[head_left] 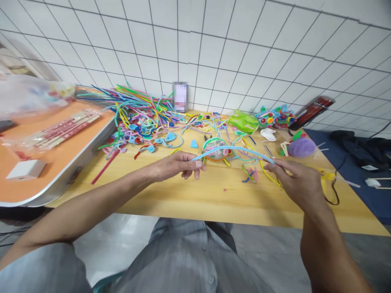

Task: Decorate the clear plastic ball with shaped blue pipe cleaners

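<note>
Blue pipe cleaner (238,148) held bowed

Over the counter (183,199), back from its front edge, the left hand (180,163) and right hand (299,179) pinch one end each, fingers closed on it. Uneven pulling could kink it; lowered, it might snag the decorated ball (215,142) beyond. A tangled pile (139,124) lies toward the back left corner.

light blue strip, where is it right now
In the head view, just right of centre, the light blue strip arches between the left hand and the right hand, above the wooden table.
</note>
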Tool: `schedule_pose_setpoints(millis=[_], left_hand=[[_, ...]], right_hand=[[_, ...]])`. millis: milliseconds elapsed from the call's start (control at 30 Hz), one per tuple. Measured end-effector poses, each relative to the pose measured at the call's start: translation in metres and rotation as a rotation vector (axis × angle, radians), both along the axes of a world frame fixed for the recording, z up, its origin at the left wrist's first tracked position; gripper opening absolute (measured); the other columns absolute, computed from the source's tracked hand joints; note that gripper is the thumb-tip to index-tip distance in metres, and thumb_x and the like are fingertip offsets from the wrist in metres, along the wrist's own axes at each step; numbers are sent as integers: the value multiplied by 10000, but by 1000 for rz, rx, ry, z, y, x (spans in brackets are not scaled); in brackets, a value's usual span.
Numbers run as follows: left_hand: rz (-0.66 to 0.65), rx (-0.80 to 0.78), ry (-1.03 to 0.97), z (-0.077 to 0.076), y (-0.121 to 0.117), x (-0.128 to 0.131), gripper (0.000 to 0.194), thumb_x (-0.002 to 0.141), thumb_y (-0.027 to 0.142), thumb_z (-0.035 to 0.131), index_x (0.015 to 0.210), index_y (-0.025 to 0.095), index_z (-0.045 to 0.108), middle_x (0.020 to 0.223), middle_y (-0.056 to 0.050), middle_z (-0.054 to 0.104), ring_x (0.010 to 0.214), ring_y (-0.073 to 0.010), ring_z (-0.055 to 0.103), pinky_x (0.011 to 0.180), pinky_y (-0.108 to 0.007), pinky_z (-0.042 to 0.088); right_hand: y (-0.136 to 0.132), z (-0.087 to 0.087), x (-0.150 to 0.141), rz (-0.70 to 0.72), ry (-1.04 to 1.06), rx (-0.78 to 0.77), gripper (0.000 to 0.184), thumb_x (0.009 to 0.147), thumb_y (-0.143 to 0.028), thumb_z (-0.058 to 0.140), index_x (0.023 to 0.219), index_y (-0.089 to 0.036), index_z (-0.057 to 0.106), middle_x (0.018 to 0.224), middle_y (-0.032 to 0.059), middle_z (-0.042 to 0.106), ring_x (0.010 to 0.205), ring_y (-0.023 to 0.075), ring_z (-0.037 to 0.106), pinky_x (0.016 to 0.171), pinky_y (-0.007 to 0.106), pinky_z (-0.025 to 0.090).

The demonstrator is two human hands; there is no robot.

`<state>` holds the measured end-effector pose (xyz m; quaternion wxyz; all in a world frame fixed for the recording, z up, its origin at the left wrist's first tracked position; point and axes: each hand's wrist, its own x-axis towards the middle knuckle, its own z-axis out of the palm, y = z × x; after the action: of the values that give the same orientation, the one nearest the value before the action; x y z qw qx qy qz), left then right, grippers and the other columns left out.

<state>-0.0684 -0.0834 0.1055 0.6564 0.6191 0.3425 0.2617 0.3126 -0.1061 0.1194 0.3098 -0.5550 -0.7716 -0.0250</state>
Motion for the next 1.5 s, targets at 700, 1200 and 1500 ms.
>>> schedule_pose_setpoints(millis=[700, 1200, 1500], left_hand=[[-123, -423, -277, -48, -23, 102, 595, 798, 740, 775, 907, 163, 678, 649, -7, 682, 520, -100, 530, 552, -249, 392], [-129, -504, -253, -75, -5, 80, 419, 829, 538, 831, 828, 160, 648, 763, 2, 651, 601, -88, 569, 567, -233, 442], [-117, -492, -213, -79, -5, 79, 371, 791, 475, 853, 834, 183, 626, 728, 35, 593, 609, -88, 526, 584, -239, 424]], right_hand=[[-27, -65, -77, 200, 908, -648, 399, 920, -637, 717, 942, -243, 781, 757, 15, 715, 671, 178, 662, 632, 308, 549], [19, -55, -79, 141, 968, -680, 420, 780, -638, 862, 706, -240, 750, 684, -13, 637, 570, 126, 569, 564, 290, 534], [23, -64, -76, 141, 1028, -737, 386, 772, -612, 880, 787, -243, 766, 752, -9, 688, 573, 129, 602, 563, 288, 545]])
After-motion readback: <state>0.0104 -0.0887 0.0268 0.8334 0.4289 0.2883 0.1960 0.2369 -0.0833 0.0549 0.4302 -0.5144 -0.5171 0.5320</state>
